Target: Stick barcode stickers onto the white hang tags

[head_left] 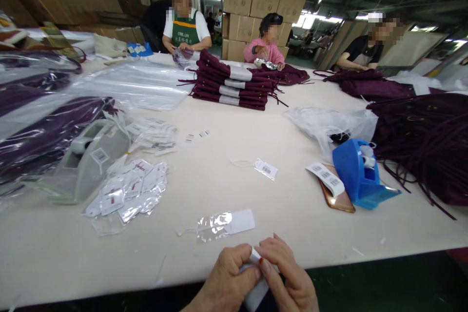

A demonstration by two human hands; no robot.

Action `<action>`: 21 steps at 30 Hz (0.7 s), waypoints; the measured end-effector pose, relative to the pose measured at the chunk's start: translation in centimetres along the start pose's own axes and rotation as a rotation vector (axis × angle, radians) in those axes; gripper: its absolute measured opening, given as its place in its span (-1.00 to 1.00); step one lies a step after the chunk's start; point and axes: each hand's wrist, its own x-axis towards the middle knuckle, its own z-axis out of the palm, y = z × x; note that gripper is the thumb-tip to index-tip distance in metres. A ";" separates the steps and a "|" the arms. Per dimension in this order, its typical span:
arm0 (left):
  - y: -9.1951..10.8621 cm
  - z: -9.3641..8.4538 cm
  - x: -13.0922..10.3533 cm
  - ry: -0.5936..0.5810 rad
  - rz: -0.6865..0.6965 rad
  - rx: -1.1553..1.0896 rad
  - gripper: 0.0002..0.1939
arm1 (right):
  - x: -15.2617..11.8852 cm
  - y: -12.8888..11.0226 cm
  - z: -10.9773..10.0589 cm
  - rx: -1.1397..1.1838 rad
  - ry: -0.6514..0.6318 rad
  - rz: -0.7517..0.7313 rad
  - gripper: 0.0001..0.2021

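At the table's front edge, my left hand [231,277] pinches a white paper tag [257,296] between thumb and finger. My right hand [288,273] has its fingers closed on the same tag from the other side; the fingers cover much of it. Just beyond them lies a white hang tag [242,222] partly inside a clear plastic sleeve [213,226] with a string. Farther back, a tag with a barcode [266,169] rests on the table with its string loop to the left. A pile of sleeved hang tags [133,187] is to the left.
A grey tape dispenser [89,161] stands left, a blue one [356,175] right, beside a phone [338,190] with a barcode label strip [326,178]. Folded maroon garments [230,83] are stacked at the back; more [424,141] lie right. Several people work across the table [219,156].
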 end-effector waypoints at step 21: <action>-0.8 -0.5 -0.4 -0.054 -0.024 0.039 -0.78 | -1.5 0.9 1.1 0.241 -0.046 0.334 -0.85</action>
